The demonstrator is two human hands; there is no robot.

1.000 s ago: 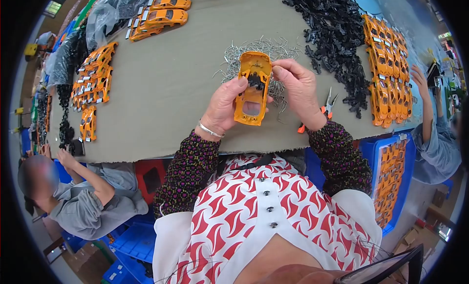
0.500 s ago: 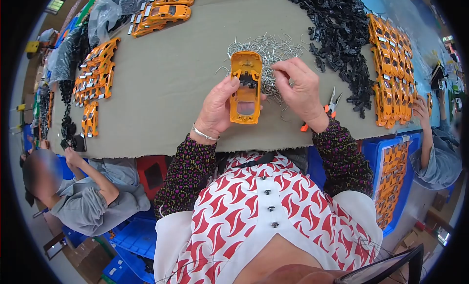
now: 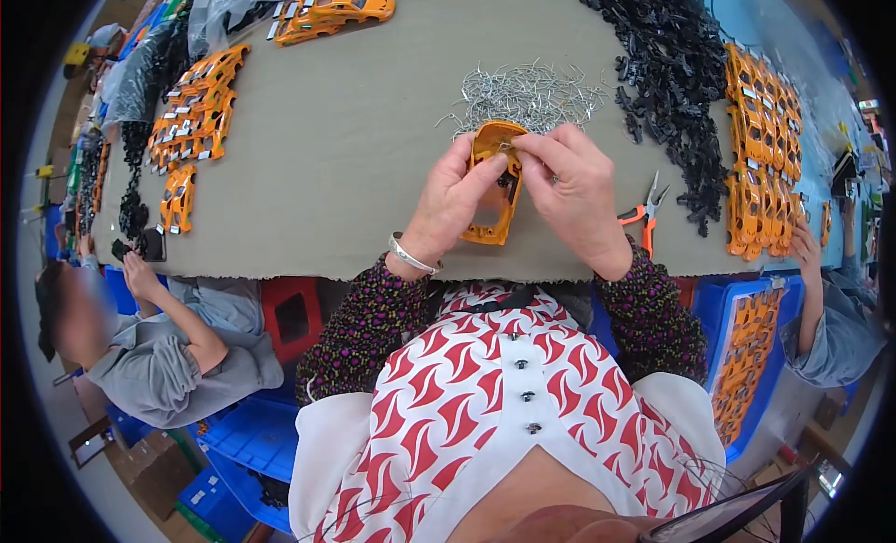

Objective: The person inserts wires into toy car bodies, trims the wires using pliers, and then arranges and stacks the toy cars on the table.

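My left hand (image 3: pixel 446 199) holds an orange toy car body (image 3: pixel 485 234), its hollow underside facing up and slightly tilted. Its thumb reaches over the inside of the shell. A small bent metal wire (image 3: pixel 505 146) shows near the far end of the body, where the fingertips of my right hand (image 3: pixel 577 190) are pinched together on it. Dark parts inside the shell are partly covered by my fingers. Just beyond the hands lies a heap of bent metal wires (image 3: pixel 532 93).
Pliers with orange handles (image 3: pixel 646 216) lie right of my right hand. Black plastic parts (image 3: pixel 667 85) are heaped at the right. Orange car bodies stand in rows at right (image 3: pixel 761 141) and left (image 3: pixel 196 109). A blue crate (image 3: pixel 714 305) and co-workers flank the table.
My right hand has moved from beside the wire heap onto the car body's far end. The left hand has tilted the body and brought its thumb further over it. The camera view has shifted slightly.
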